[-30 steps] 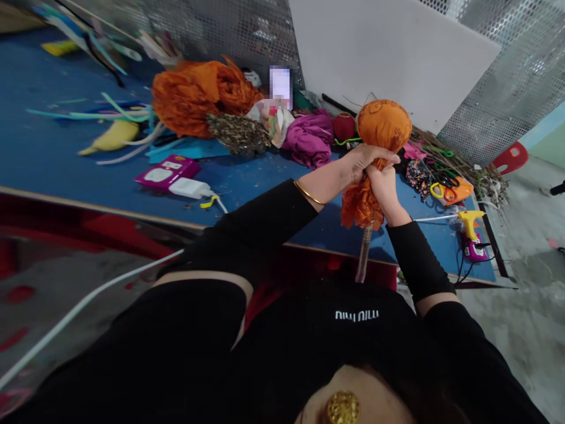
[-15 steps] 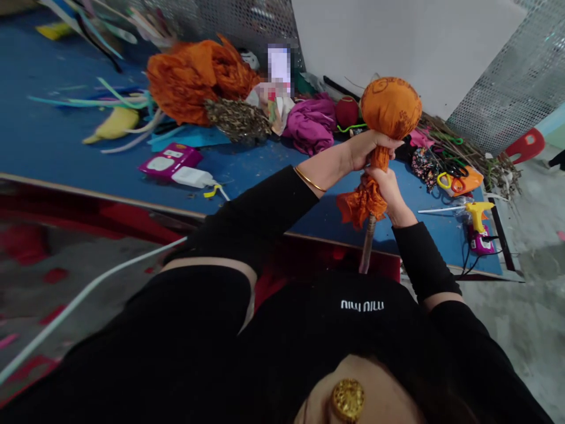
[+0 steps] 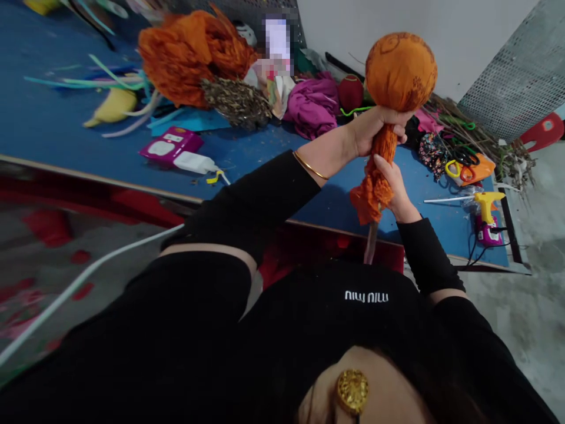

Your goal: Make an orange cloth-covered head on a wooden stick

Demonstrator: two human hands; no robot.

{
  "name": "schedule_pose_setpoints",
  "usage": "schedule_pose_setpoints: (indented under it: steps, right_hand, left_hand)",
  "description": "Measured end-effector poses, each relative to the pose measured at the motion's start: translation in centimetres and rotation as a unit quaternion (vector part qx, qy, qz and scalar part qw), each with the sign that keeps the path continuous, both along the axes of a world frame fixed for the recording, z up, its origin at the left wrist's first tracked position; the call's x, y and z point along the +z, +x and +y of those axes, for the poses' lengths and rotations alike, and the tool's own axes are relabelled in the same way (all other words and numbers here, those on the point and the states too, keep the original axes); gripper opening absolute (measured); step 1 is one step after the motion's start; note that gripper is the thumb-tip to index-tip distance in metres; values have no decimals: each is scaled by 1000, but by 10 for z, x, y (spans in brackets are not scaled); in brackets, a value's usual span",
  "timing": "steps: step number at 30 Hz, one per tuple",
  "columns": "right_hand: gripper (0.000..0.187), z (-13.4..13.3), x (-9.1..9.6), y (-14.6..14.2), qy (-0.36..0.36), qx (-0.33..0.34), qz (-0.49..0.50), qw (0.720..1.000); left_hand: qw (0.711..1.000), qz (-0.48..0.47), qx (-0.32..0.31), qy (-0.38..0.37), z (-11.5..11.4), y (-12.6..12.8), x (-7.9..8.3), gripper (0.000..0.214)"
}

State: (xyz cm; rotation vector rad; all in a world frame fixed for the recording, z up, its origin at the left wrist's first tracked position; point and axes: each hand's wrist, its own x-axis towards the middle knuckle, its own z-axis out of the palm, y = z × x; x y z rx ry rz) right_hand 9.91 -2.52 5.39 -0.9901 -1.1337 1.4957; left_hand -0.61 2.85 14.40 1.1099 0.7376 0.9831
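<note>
The left hand [image 3: 375, 131] is curled closed around the narrow neck of an orange cloth-wrapped ball [image 3: 401, 72], just under its round head; the right hand [image 3: 394, 184] grips the gathered cloth lower down — thumb in front, fingers mostly hidden. The ball is held up near the far side of the blue tabletop [image 3: 260, 168], a stick [image 3: 370, 242] showing below its ruffled cloth end. From the left lie a limp yellow bundle [image 3: 113, 107], a purple power socket [image 3: 174, 144], crumpled orange cloth [image 3: 189, 56], a dried plant clump [image 3: 236, 103], magenta cloth [image 3: 312, 106] and a dark red ball [image 3: 351, 91]. Beyond the hands — scissors with yellow-and-red handles [image 3: 461, 171], then a yellow glue gun [image 3: 487, 206].
</note>
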Motion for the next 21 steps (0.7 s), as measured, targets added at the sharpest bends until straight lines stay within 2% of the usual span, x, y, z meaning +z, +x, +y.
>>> schedule_pose_setpoints:
  steps: [2,4,5,7,13,15,16,18,20,21]
  right_hand:
    - [41,-3,-2,9,135,-81,-60,986]
    - [50,-4,-3,23,261,-173,-150,938]
    - [52,-4,-2,31,299,-207,-188,912]
    - [50,0,2,43,341,-242,-244,875]
    - [46,29,15,45,416,-239,-365,798]
    - [45,44,20,50,417,-229,-384,791]
    - [45,53,23,56,412,-223,-382,797]
    - [44,69,30,72,388,-198,-359,825]
    - [45,79,39,87,351,-175,-334,857]
    - [47,80,44,92,338,-179,-328,864]
  left_hand:
    - [1000,4,11,-14,0,-2,4,24]
    - [999,6,6,-49,-1,-3,9,25]
    - [998,-3,4,-64,-1,-3,10,24]
    - [996,-30,13,-79,-2,-1,11,23]
    - [991,-71,36,-110,-1,11,11,27]
    - [990,-69,39,-116,-3,12,13,29]
    - [990,-66,42,-114,-3,11,14,30]
    - [990,-66,43,-115,-3,10,15,28]
    - [984,-73,55,-150,-2,9,14,21]
    - [979,-80,66,-175,-1,9,14,18]
